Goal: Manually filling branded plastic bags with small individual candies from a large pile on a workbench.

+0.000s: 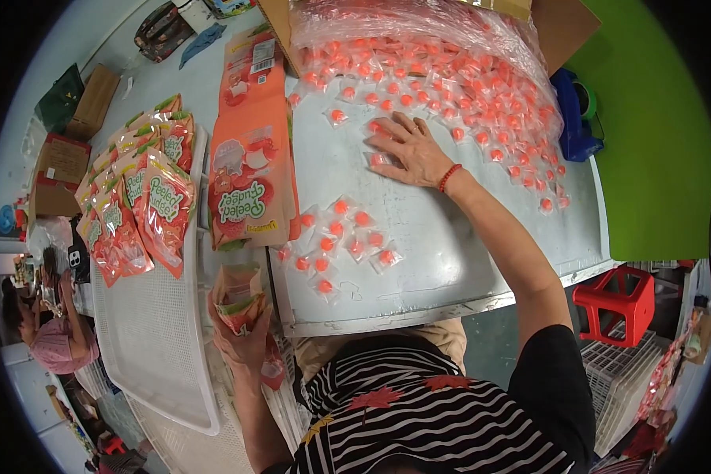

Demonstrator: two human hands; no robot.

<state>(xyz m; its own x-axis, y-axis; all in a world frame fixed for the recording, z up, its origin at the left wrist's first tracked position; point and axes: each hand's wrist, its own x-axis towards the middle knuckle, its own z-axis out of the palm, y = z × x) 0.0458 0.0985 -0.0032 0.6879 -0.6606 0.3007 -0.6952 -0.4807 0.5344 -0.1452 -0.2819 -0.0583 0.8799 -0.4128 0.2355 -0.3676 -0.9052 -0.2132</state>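
Observation:
My left hand (241,332) grips an open orange pouch (239,299) below the table's front edge. My right hand (409,150) lies flat on the grey table (450,261), fingers spread over a few small wrapped orange candies (381,158). A small cluster of the same candies (341,241) lies nearer to me. A large heap of candies (450,79) spills from a clear plastic bag in a cardboard box (565,28) at the far side. A stack of flat empty orange pouches (249,174) lies left of my right hand.
A white perforated tray (158,332) at my left carries several filled pouches (146,205). A blue tape dispenser (573,114) sits at the table's right, beside a green surface (656,134). A red stool (620,300) stands lower right. Another person (55,332) sits far left.

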